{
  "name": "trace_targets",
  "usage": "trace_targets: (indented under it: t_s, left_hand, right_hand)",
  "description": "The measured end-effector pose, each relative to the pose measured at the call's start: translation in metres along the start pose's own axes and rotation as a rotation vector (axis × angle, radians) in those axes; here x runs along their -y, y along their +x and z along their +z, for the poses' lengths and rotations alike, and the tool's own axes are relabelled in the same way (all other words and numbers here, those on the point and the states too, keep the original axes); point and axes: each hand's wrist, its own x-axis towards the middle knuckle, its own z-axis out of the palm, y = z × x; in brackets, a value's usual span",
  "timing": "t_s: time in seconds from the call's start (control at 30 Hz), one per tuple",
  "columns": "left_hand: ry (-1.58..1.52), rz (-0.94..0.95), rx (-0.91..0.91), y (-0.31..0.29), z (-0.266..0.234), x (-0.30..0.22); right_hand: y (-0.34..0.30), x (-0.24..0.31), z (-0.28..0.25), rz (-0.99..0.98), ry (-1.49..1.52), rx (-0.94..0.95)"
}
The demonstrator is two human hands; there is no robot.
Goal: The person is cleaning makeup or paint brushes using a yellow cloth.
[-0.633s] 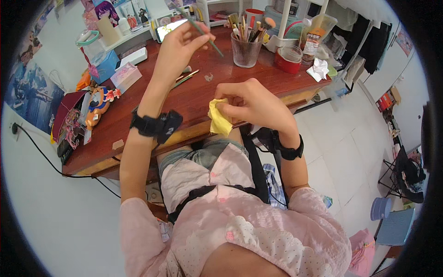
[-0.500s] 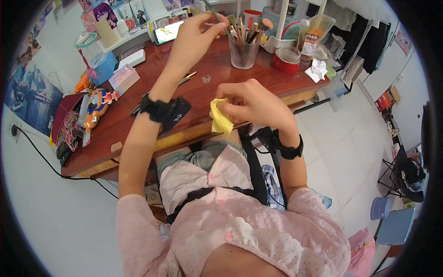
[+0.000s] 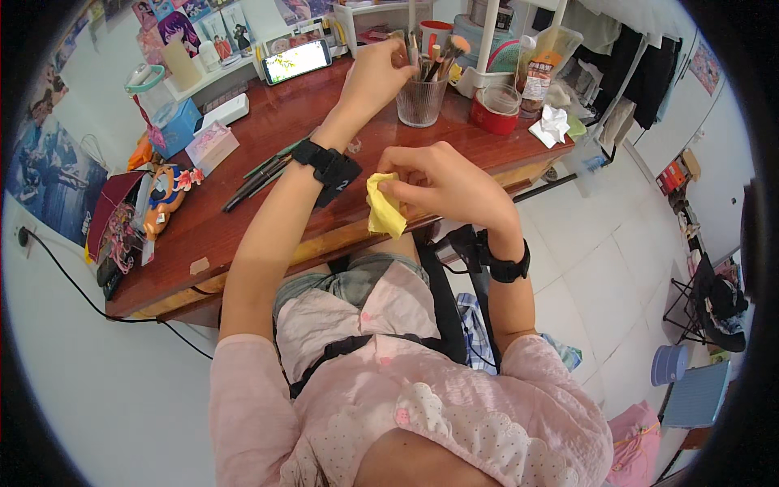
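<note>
My left hand is at the rim of a ribbed clear cup, its fingers pinched around a brush whose lower part they hide. More makeup brushes stand upright in the cup. Nearer to me, above the desk's front edge, my right hand is closed on a crumpled yellow cloth, which hangs down from the fingertips. Several thin brushes with dark and green handles lie on the desk, partly behind my left wrist.
A lit phone leans at the back of the reddish wooden desk. Right of the cup are a red tub and a crumpled white tissue. A blue box and an orange plush toy sit at the left.
My left hand has come down and right to the cup; before, it held a green-handled brush up to the cup's left. My right hand still holds the cloth in about the same place.
</note>
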Motion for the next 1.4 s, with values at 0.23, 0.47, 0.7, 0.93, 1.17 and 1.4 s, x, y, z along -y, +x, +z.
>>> trace_targets:
  t_s: [0.23, 0.47, 0.7, 0.93, 1.17, 1.4]
  left_hand:
    - [-0.325, -0.089, -0.068, -0.001, -0.007, -0.005]
    - [-0.225, 0.046, -0.042, -0.002, -0.008, 0.003]
    - [-0.123, 0.008, -0.015, -0.001, -0.010, 0.000]
    - [-0.219, -0.064, 0.093, -0.019, -0.027, -0.006]
    - [-0.417, -0.207, 0.370, -0.081, -0.071, -0.025]
    - [-0.584, -0.348, 0.423, -0.141, -0.104, -0.041]
  right_hand:
    - [0.001, 0.000, 0.000, 0.022, -0.010, 0.016]
    - [0.002, 0.000, 0.002, -0.026, -0.029, -0.014]
    - [0.004, 0.005, 0.004, 0.072, 0.012, 0.049]
    - [0.004, 0.007, 0.005, 0.131, 0.086, -0.014]
    - [0.007, 0.007, 0.005, 0.108, 0.117, -0.148]
    - [0.011, 0.011, 0.011, 0.047, 0.180, -0.135]
